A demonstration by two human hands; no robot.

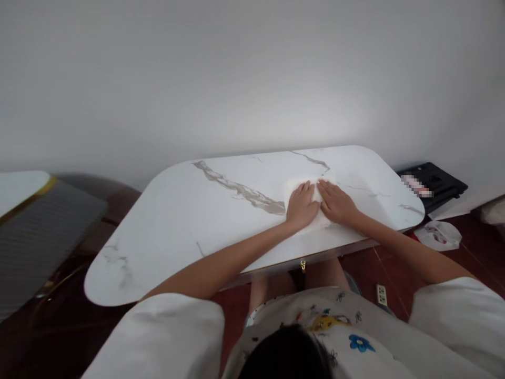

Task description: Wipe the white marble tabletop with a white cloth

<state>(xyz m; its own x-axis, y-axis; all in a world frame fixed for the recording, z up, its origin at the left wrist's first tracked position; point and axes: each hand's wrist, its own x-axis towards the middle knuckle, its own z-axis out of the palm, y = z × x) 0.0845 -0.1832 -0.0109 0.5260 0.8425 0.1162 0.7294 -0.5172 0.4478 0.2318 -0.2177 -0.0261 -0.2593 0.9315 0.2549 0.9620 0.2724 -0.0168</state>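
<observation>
A pale wall (252,68) fills the whole upper half of the view, plain and evenly lit. Below it the white marble-look table (189,221) stretches from about 8 o'clock to 3 o'clock, rounded at both ends, with grey veining running across its top and a thin gold edge along the near side. The dark red tiled floor (371,268) shows under and around it. At 9 o'clock stands a ribbed grey piece of furniture with a gold rim (43,231). At 3 o'clock, against the wall, lies a black flat case (437,184), and just below it on the floor a crumpled white plastic bag (437,235). A white power strip (381,295) lies on the tiles near 5 o'clock.

On the table, a little right of centre, sits a white cloth (294,185), hard to tell from the tabletop. Its outline is faint, so I cannot tell its long axis with any certainty. It lies straight ahead of the person, directly under both hands, neither hand clearly nearer. The left hand (302,204) rests flat on its left part, fingers together and pointing toward 12 o'clock. The right hand (336,202) lies flat on its right part, fingers angled toward 10 o'clock so the fingertips of the two hands nearly meet. Neither hand pinches or grips; both press palm-down on the cloth
</observation>
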